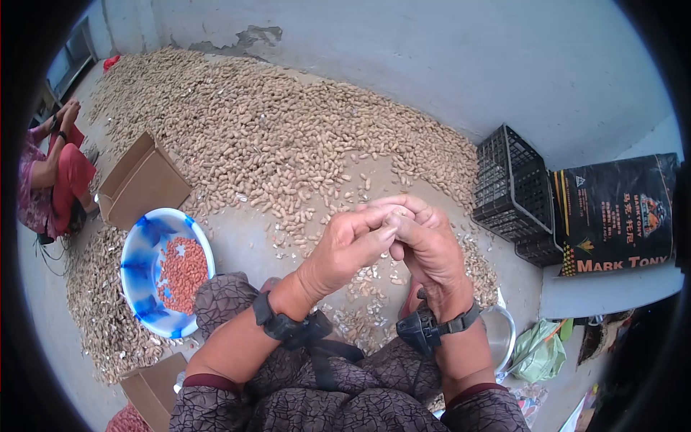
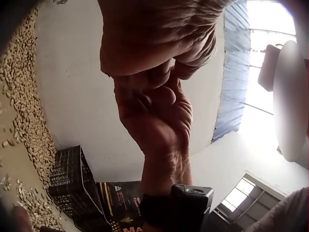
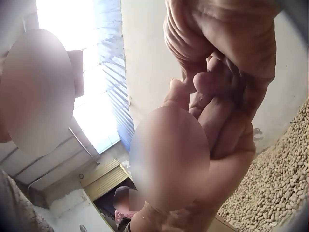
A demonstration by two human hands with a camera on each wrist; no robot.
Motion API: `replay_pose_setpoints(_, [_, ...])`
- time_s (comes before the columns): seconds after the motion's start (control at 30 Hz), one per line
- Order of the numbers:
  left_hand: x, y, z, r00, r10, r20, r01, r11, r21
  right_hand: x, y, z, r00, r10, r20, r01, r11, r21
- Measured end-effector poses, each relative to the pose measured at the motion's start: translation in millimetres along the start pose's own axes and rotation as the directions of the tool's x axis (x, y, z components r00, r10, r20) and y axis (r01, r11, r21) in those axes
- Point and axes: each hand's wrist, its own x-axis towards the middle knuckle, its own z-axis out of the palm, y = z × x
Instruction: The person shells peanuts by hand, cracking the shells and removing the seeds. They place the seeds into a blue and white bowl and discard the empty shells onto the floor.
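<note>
My left hand (image 1: 347, 243) and right hand (image 1: 434, 250) meet in front of my knees, thumbs and curled fingertips touching. Between the thumb tips they pinch a small tan peanut (image 1: 393, 215), mostly hidden by the fingers. In the left wrist view the left hand (image 2: 159, 41) fills the top, with the right hand (image 2: 159, 118) facing it from below. Seen from the right wrist, the right hand (image 3: 222, 34) curls over the left fingers. To the left stands a blue and white basin (image 1: 134, 277) with reddish shelled peanut kernels (image 1: 186, 275) in it.
A wide heap of unshelled peanuts (image 1: 237, 129) spreads along the wall, with broken shells (image 1: 363, 295) between my feet. Black crates (image 1: 507, 183) and a black printed bag (image 1: 615, 209) stand right. A cardboard box (image 1: 147, 180) and a seated person (image 1: 61, 176) are left; a metal bowl (image 1: 512, 338) is beside my right arm.
</note>
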Motion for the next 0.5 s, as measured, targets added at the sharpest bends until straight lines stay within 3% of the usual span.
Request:
replay_pose_setpoints(0.07, [0, 1, 7, 0.990, 0.102, -0.100, -0.077, 0.970, 0.230, 1, 0, 3, 0.999, -0.034, -0.009, 0.034, 0.999, -0.008])
replay_pose_setpoints(0.17, [1, -5, 0, 0.985, 0.149, -0.084, -0.119, 0.950, 0.288, 3, -2, 8, 0.996, -0.083, -0.036, 0.081, 0.995, -0.064])
replay_pose_setpoints(0.3, [3, -1, -2, 0.976, 0.197, -0.092, -0.166, 0.948, 0.271, 11, 0, 8, 0.996, -0.087, -0.024, 0.087, 0.996, -0.037])
replay_pose_setpoints(0.37, [3, 8, -1, 0.989, 0.078, -0.128, -0.069, 0.995, 0.074, 14, 2, 8, 0.996, -0.090, 0.004, 0.090, 0.996, 0.010])
replay_pose_setpoints(0.43, [4, 5, -3, 0.978, 0.098, -0.182, -0.090, 0.995, 0.052, 16, 3, 8, 0.997, -0.078, 0.013, 0.077, 0.995, 0.067])
replay_pose_setpoints(0.5, [5, 3, 0, 0.964, 0.114, -0.242, -0.111, 0.994, 0.026, 15, 1, 12, 0.993, -0.118, -0.029, 0.117, 0.993, -0.034])
